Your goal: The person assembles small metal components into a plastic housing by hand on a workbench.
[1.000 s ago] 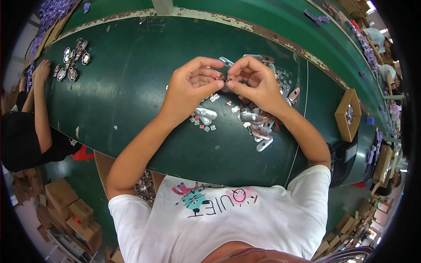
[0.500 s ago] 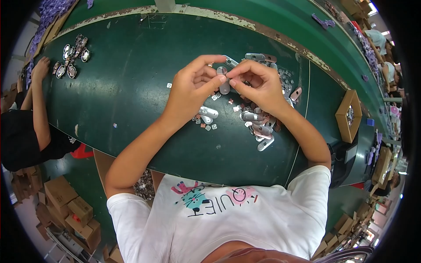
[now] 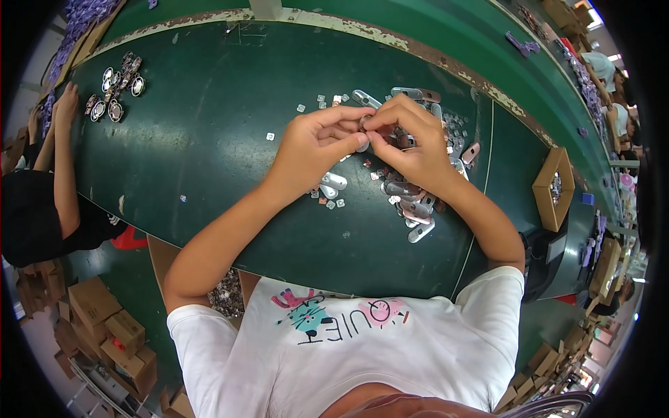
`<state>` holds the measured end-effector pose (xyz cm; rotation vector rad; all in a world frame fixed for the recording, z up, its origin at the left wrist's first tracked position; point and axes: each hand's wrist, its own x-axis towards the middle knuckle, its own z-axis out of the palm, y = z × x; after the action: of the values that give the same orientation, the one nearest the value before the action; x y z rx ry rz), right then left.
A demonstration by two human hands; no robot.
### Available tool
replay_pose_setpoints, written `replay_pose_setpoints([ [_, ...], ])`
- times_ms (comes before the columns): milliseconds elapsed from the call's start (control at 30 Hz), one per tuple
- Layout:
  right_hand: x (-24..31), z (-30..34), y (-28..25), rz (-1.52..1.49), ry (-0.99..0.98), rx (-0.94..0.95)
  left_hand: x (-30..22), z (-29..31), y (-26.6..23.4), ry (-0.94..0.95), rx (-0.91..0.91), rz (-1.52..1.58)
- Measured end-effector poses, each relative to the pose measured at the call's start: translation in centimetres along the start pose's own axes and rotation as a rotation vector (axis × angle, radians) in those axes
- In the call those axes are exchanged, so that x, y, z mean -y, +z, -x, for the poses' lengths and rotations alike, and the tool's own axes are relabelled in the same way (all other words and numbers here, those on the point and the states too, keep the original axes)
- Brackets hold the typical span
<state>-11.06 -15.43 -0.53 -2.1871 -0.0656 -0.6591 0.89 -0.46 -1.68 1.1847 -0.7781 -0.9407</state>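
Note:
Over the green table (image 3: 209,153) both hands meet at a small silver oblong metal piece (image 3: 363,147), mostly hidden by fingers. My left hand (image 3: 311,145) is closed, thumb and forefinger gripping the piece. The thumb and fingertips of my right hand (image 3: 417,145) pinch at its upper end; whether a tiny part sits between them is hidden. Beneath and right of my right hand lies a pile of silver and pinkish oblong metal pieces (image 3: 418,207). Below my left hand rest a few more silver pieces (image 3: 333,181) among small square parts (image 3: 331,203).
Round metal-rimmed parts (image 3: 111,90) are heaped at the far left, close to another person's arm (image 3: 64,160). An open cardboard box (image 3: 554,188) with small parts stands at the right. A painted metal ledge (image 3: 334,26) with chipped paint borders the table's far side.
My fingers have closed further round the silver piece, which has turned and shows less. My right fingertips have shifted slightly. Small square parts beyond my left hand have come into sight.

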Motion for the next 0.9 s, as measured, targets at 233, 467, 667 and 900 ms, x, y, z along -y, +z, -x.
replay_pose_setpoints([
  [233,-0.1,0.1,0.1,0.107,-0.131,0.017,0.6,0.1,0.4,0.083,-0.018,-0.024],
  [467,-1.1,-1.6,-0.7,0.016,0.000,-0.297,-0.1,0.8,0.9,0.044,-0.074,0.065],
  [667,-9.8,-13.8,-0.6,0.394,0.095,-0.147,0.0,1.0,0.4,-0.036,-0.011,0.143],
  [900,-21.6,-29.5,3.6,0.686,0.178,-0.069,0.0,0.8,0.7,0.004,-0.030,0.191],
])
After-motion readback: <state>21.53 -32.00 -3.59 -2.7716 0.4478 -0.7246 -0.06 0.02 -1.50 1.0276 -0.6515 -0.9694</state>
